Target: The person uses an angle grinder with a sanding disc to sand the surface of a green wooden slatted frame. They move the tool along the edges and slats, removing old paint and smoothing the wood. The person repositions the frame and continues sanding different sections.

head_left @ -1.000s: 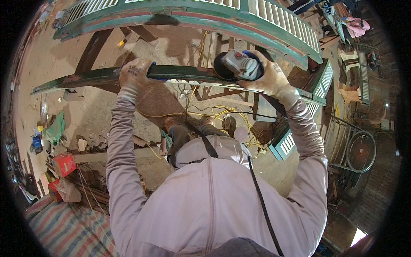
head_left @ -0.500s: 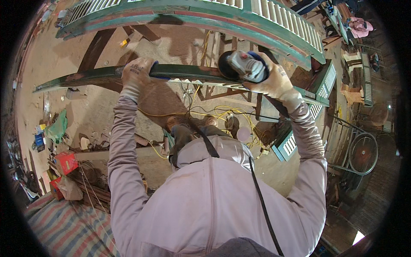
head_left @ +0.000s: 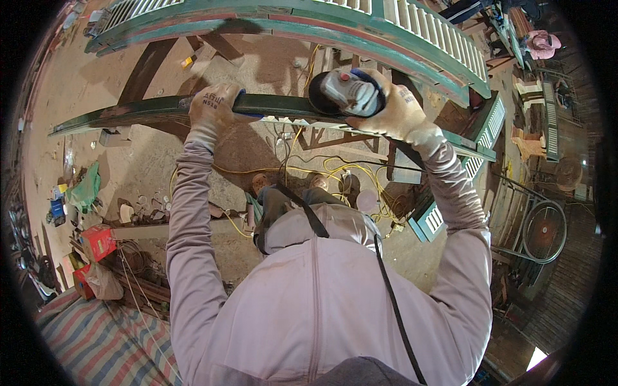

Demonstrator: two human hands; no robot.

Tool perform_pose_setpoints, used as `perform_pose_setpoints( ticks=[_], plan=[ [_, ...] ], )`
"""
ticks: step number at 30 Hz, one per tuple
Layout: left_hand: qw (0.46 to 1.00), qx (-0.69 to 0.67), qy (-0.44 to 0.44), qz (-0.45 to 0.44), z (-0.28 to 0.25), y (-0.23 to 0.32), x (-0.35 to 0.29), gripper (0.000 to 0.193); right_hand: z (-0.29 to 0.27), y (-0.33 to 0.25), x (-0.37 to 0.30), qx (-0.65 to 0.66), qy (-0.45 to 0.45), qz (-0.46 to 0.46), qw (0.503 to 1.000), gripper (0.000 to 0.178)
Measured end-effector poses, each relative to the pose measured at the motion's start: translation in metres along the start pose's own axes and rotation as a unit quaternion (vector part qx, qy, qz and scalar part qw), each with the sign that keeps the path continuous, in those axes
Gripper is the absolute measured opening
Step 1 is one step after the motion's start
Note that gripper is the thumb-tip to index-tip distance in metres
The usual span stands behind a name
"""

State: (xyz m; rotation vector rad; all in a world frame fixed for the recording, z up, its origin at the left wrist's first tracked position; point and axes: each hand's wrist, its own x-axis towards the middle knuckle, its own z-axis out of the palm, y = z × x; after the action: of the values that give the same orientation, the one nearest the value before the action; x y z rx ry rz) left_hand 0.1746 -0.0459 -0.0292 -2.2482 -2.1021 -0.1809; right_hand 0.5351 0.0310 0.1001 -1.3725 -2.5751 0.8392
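Observation:
A dark green louvered shutter [head_left: 145, 110] stands on edge across the space before me, its pale slats just showing below the top edge. My left hand [head_left: 214, 108], in a soiled work glove, is closed over that edge left of the middle. My gloved right hand [head_left: 389, 106] is wrapped round a grey angle grinder [head_left: 349, 91] with a red button. The grinder's dark round disc [head_left: 320, 95] lies over the shutter's edge, right of my left hand. The grinder's underside is hidden, and so are most of my right fingers.
Beyond lies another green louvered shutter [head_left: 296, 27] on wooden supports. Yellow cable [head_left: 367, 177] coils on the floor near my feet. A wheel [head_left: 546, 230] stands at the right. Red boxes [head_left: 98, 242] and a striped sheet [head_left: 106, 338] are at the left. A person in a pink hat [head_left: 542, 44] is far right.
My right hand has moved the grinder left along the shutter's edge. My left hand has shifted slightly right and still grips the edge.

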Motion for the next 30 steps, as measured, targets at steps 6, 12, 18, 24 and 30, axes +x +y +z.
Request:
perform_pose_setpoints(
  ticks=[6,12,18,24,30],
  plan=[
    [0.999,-0.035,0.026,0.009,-0.002,0.001,0.000,0.064,-0.016,0.028,-0.030,0.011,0.031,0.040,0.999,0.090],
    [1.000,-0.028,-0.002,0.000,-0.005,0.005,0.000,0.061,-0.026,0.052,-0.055,0.021,0.077,0.062,0.995,0.088],
    [0.999,-0.024,0.037,0.017,0.004,-0.004,-0.002,0.064,-0.016,0.033,-0.033,0.032,0.043,0.025,0.998,0.087],
    [1.000,-0.019,-0.002,0.019,-0.004,-0.001,0.000,0.066,0.001,-0.006,0.002,0.019,0.000,0.011,1.000,0.092],
    [1.000,0.012,-0.014,-0.013,-0.004,0.004,-0.001,0.069,0.013,-0.036,0.025,0.017,-0.016,-0.017,1.000,0.096]
  ],
)
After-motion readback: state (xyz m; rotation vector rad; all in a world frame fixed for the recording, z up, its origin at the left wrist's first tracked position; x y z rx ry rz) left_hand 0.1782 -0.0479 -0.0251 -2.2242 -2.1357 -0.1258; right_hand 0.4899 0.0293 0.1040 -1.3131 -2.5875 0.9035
